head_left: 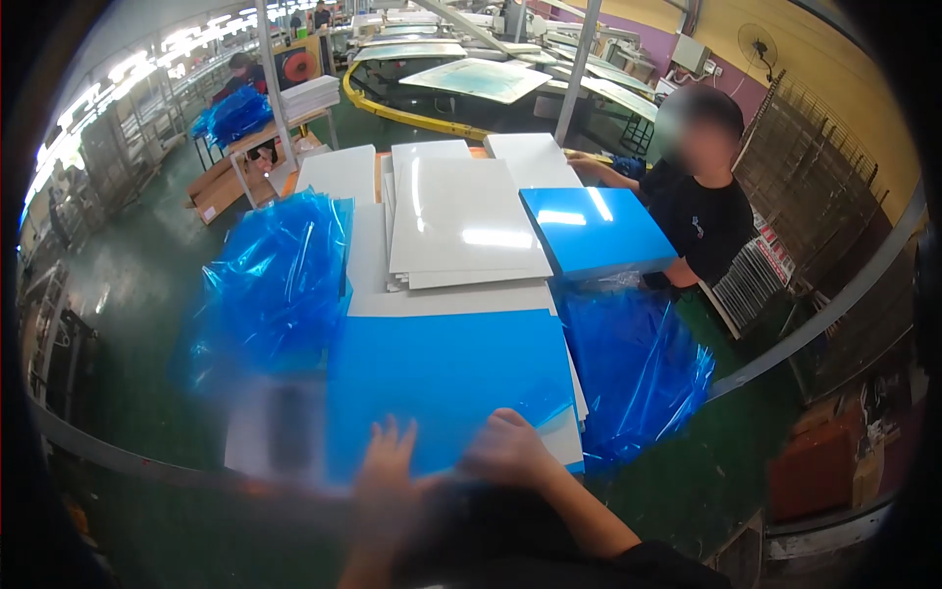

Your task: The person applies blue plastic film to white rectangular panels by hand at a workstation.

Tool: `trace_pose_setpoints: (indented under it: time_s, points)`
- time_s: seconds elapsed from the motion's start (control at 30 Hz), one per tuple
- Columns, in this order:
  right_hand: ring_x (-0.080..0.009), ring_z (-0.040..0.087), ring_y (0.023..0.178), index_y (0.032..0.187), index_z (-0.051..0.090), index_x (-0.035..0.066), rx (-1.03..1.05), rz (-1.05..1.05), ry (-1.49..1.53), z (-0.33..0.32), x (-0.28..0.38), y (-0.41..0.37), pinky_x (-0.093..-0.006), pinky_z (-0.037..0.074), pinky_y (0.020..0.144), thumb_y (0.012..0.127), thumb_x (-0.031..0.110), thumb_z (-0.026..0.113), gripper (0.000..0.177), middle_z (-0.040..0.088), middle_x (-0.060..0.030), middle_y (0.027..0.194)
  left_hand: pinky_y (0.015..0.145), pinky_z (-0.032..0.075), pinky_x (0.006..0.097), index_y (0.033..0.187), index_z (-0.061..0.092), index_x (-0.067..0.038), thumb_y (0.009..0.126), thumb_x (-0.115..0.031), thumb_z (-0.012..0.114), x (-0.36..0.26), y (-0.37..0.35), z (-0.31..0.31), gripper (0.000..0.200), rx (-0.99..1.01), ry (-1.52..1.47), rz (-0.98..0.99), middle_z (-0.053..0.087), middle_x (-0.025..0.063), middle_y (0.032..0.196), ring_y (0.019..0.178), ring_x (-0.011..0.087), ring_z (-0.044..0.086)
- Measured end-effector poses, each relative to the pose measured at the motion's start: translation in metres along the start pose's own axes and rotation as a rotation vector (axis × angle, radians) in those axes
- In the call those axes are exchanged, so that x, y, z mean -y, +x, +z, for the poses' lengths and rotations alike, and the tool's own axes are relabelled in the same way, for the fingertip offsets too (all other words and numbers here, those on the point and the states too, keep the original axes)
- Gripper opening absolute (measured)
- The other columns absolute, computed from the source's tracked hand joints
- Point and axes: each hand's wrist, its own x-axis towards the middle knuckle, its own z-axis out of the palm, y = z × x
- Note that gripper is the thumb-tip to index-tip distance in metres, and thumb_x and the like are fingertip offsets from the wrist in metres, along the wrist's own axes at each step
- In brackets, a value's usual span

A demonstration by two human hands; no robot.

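Note:
A sheet covered in blue protective film (442, 368) lies in front of me on the work surface. At its near right corner the film is folded back, and a white patch (561, 435) shows beneath. My left hand (388, 456) rests with fingers spread over the near edge of the blue sheet. Close by, my right hand (508, 450) is closed at the lifted film, its fingertips partly hidden and slightly blurred. Just beyond the blue sheet stands a stack of glossy white sheets (471, 221).
Crumpled blue film (280, 265) is heaped on the left, and more film (633, 378) hangs at the right. A blue-covered stack (594, 231) sits beside a co-worker (702, 211) in a dark shirt. Metal posts (579, 74) rise behind the table.

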Motion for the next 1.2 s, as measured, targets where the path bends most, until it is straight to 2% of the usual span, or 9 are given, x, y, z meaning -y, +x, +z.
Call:
trace_pose_setpoints:
  time_s: [0.17, 0.47, 1.2]
  points:
    - [-0.0176, 0.055, 0.073, 0.069, 0.055, 0.020, 0.010, 0.014, 0.021, -0.005, 0.002, 0.006, -0.0346, 0.042, 0.079, 0.072, 0.020, 0.069, 0.014, 0.053, 0.0035, 0.072, 0.094, 0.047, 0.0407, 0.131, 0.051, -0.015, 0.048, -0.024, 0.088, 0.001, -0.001, 0.002, 0.092, 0.010, 0.028, -0.004, 0.047, 0.0157, 0.137, 0.126, 0.0370, 0.045]
    - [-0.0164, 0.057, 0.082, 0.074, 0.062, 0.021, 0.001, 0.082, 0.002, 0.010, -0.003, -0.012, -0.0389, 0.042, 0.091, 0.072, 0.019, 0.068, 0.008, 0.058, 0.0040, 0.082, 0.096, 0.046, 0.0392, 0.132, 0.051, -0.016, 0.047, -0.020, 0.088, 0.001, 0.000, 0.000, 0.093, 0.030, 0.011, -0.020, 0.048, 0.0141, 0.137, 0.125, 0.0358, 0.046]
    - [-0.0184, 0.055, 0.090, 0.076, 0.064, 0.021, -0.069, 0.113, 0.003, 0.006, -0.001, -0.009, -0.0416, 0.041, 0.092, 0.069, 0.025, 0.075, 0.014, 0.059, 0.0020, 0.090, 0.097, 0.044, 0.0401, 0.130, 0.053, -0.016, 0.045, -0.022, 0.088, -0.001, 0.002, -0.002, 0.092, 0.046, -0.018, -0.054, 0.047, 0.0158, 0.136, 0.126, 0.0366, 0.045]
